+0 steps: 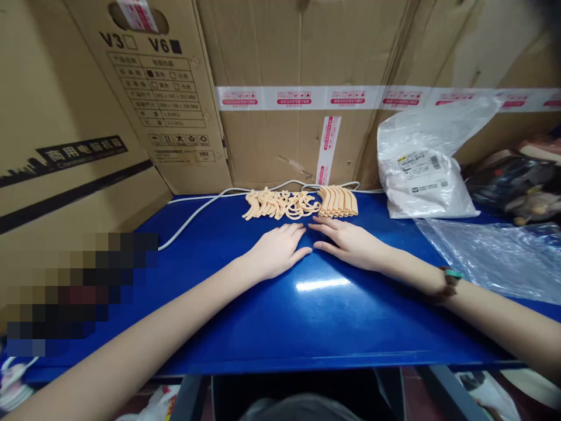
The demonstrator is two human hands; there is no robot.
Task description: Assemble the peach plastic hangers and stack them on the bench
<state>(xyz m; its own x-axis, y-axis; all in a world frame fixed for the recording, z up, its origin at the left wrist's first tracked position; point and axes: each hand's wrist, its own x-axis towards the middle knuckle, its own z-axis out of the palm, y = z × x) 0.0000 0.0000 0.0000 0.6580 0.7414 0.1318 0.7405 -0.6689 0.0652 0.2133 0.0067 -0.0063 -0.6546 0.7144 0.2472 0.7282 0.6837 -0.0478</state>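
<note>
My left hand (278, 250) lies palm down on the blue table (272, 327), fingers stretched out and nothing held. Facing it, my right hand (350, 242) rests on the same surface with its fingers spread, also holding nothing. The fingertips of the two hands are a small gap apart. Just beyond them is a row of beige pieces: a jumbled group of small bent pieces (265, 203) on the left, hook-shaped pieces (299, 204) in the middle, and curved arm-like pieces (337, 200) lined up side by side on the right. My right fingertips are nearest the curved pieces.
Cardboard boxes (272, 52) wall the back and left. A white cable (193, 216) runs behind the pieces. At the back right stands a white plastic bag (421, 169), with clear plastic sheeting (495, 251) before it. A pixelated patch hides part of the left side.
</note>
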